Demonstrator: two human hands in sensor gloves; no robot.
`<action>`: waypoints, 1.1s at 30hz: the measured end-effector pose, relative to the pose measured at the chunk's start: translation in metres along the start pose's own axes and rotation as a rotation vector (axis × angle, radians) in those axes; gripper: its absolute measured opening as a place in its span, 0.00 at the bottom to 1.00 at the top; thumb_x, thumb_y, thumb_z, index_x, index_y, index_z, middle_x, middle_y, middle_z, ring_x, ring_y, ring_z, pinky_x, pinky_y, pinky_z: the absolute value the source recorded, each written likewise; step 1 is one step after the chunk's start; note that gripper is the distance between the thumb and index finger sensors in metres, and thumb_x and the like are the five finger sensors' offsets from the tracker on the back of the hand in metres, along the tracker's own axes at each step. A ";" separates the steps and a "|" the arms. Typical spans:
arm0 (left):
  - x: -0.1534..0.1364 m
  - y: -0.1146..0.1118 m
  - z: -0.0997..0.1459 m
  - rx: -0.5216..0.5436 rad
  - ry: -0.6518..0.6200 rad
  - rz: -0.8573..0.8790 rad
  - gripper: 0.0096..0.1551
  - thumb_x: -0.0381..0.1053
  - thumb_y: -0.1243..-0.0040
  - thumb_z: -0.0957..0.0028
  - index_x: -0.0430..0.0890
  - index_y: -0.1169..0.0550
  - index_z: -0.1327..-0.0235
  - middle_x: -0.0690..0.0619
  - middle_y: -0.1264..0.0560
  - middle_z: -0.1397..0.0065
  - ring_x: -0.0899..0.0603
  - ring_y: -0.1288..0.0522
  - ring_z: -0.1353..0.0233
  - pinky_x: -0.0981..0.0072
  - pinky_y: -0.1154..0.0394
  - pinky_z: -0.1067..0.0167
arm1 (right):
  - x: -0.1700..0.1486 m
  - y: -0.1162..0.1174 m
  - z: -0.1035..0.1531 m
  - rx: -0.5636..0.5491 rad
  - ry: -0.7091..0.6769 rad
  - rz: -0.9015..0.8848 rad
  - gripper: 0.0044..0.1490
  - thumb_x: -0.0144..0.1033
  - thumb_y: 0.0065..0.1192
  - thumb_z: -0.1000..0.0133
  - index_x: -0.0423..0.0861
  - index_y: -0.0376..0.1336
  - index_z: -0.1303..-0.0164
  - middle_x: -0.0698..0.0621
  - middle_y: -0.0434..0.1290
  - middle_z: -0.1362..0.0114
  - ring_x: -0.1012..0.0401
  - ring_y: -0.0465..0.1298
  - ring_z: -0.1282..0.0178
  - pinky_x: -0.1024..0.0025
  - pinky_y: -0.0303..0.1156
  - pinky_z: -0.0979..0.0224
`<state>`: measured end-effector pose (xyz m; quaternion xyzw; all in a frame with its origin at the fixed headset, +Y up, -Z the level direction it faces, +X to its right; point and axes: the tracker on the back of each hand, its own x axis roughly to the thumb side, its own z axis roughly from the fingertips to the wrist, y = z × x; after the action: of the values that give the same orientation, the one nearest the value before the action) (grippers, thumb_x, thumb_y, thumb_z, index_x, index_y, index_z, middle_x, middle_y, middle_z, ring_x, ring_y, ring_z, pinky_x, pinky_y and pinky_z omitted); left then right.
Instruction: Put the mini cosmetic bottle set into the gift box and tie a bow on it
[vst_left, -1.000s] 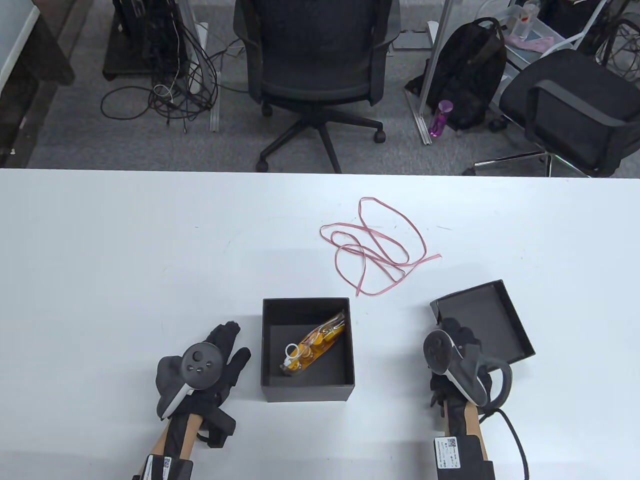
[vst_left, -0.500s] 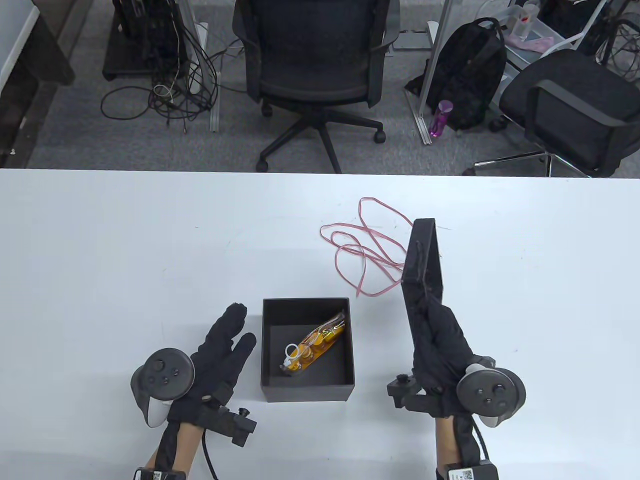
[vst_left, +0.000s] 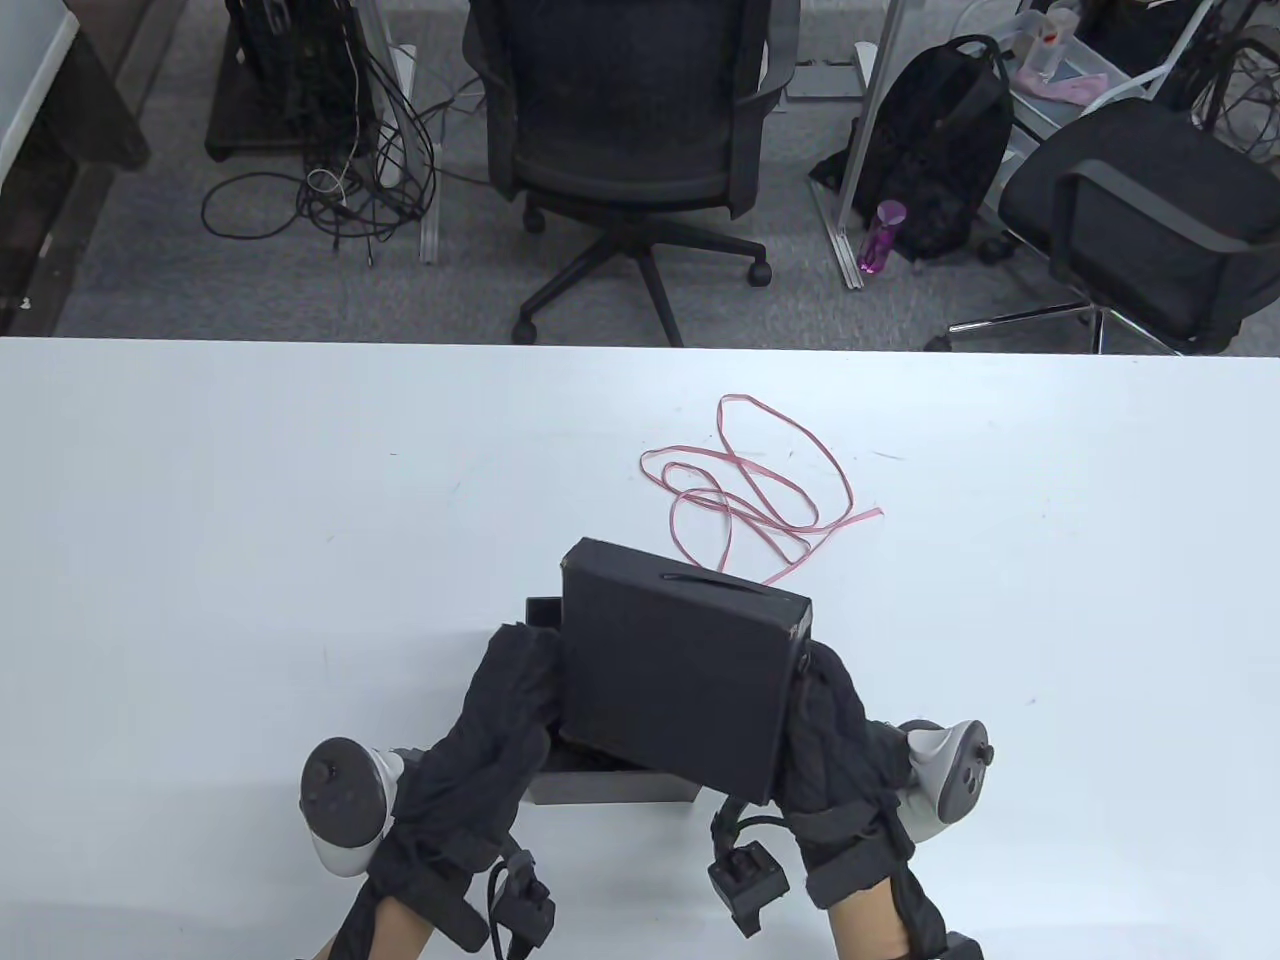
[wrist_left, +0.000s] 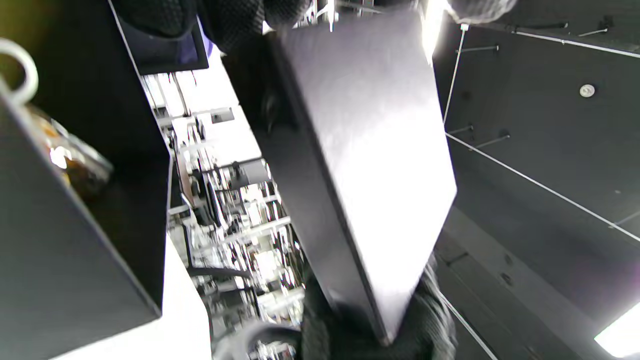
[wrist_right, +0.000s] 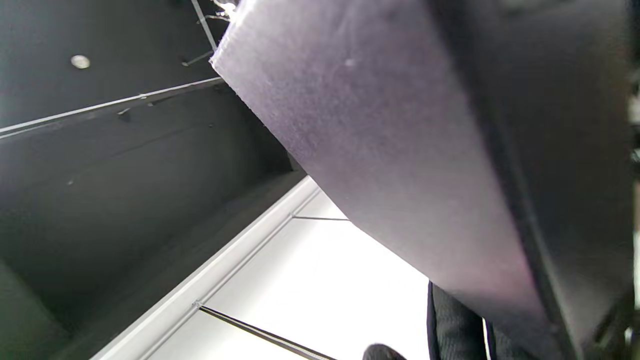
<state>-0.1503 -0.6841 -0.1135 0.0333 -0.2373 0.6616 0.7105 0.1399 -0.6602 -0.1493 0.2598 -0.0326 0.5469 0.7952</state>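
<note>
The black gift box (vst_left: 612, 789) stands near the table's front edge, mostly covered by its black lid (vst_left: 680, 680). The lid hangs tilted just above the box, turned slightly clockwise. My left hand (vst_left: 515, 680) grips the lid's left side and my right hand (vst_left: 825, 700) grips its right side. The left wrist view shows the lid (wrist_left: 370, 165) from the side, with the box wall (wrist_left: 60, 250) to the left and the amber bottle set (wrist_left: 70, 160) inside the box. The lid's flat top (wrist_right: 390, 140) fills the right wrist view. The pink ribbon (vst_left: 750, 490) lies loose behind the box.
The white table (vst_left: 200, 520) stretches wide on both sides of the box. Beyond its far edge stand an office chair (vst_left: 630, 120), a second chair (vst_left: 1140, 220) and a black backpack (vst_left: 930, 150) on the floor.
My right hand picked the lid up from the table on the right, swung it upright, then carried it over the box. My left hand moved in and took the lid's left side.
</note>
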 end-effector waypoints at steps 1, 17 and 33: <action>0.000 -0.004 0.000 -0.016 0.002 0.014 0.55 0.71 0.58 0.39 0.41 0.60 0.14 0.34 0.48 0.14 0.26 0.36 0.19 0.31 0.34 0.27 | -0.003 0.001 0.000 0.011 0.024 -0.025 0.32 0.38 0.35 0.34 0.34 0.51 0.23 0.51 0.71 0.47 0.61 0.74 0.60 0.80 0.77 0.66; -0.005 -0.012 0.003 0.051 0.016 -0.038 0.46 0.59 0.61 0.32 0.39 0.63 0.17 0.34 0.47 0.16 0.44 0.24 0.41 0.62 0.22 0.49 | -0.006 0.017 0.005 0.016 -0.029 0.342 0.52 0.45 0.44 0.30 0.26 0.27 0.18 0.29 0.51 0.25 0.48 0.66 0.41 0.61 0.74 0.40; 0.001 -0.018 0.002 0.019 0.124 -0.235 0.49 0.59 0.65 0.31 0.26 0.64 0.19 0.19 0.65 0.21 0.12 0.65 0.26 0.22 0.54 0.30 | -0.029 0.001 0.005 -0.126 0.227 0.393 0.42 0.31 0.35 0.31 0.19 0.35 0.17 0.13 0.33 0.23 0.19 0.35 0.32 0.15 0.42 0.40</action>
<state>-0.1336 -0.6861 -0.1065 0.0267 -0.1812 0.5769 0.7960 0.1288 -0.6872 -0.1542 0.1353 -0.0269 0.7138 0.6866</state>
